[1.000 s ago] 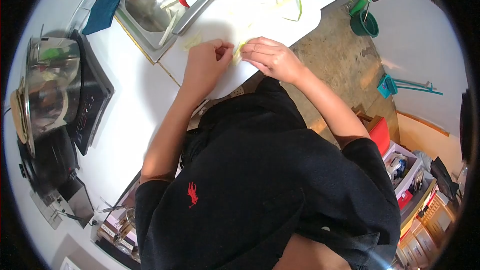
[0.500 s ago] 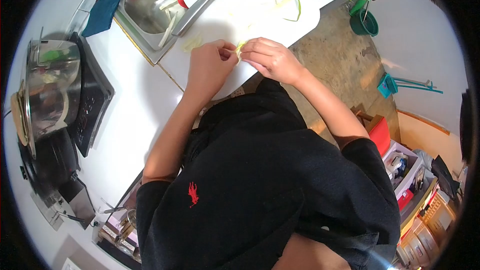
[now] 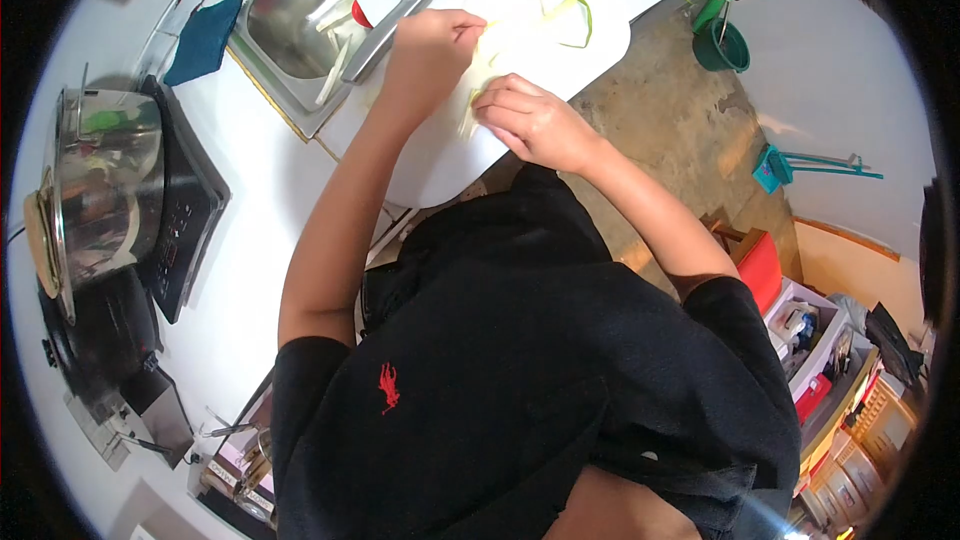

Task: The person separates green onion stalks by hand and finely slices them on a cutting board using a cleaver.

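Pinched closed, my left hand [image 3: 432,58] is over the white board [image 3: 425,170], beside the knife handle; a pale yellow-green strip shows at its fingertips. Lower and to the right, my right hand [image 3: 532,120] has its fingers pressed together on a pale yellow-green vegetable piece [image 3: 468,116] at the board. The knife [image 3: 388,35] lies at the sink's edge, its wide blade pointing up and away. Long green leaves with pale stalks [image 3: 585,12] lie at the far part of the board.
A metal sink [image 3: 290,30] holds pale stalk pieces and something red. A blue cloth [image 3: 205,38] hangs at its left. On a black cooktop [image 3: 185,205] at the left stands a glassy pot [image 3: 110,180]. A green bucket [image 3: 722,46] is on the floor.
My left hand has moved up and away from my right hand, toward the knife. My right hand stays near the same place. The view has shifted slightly.
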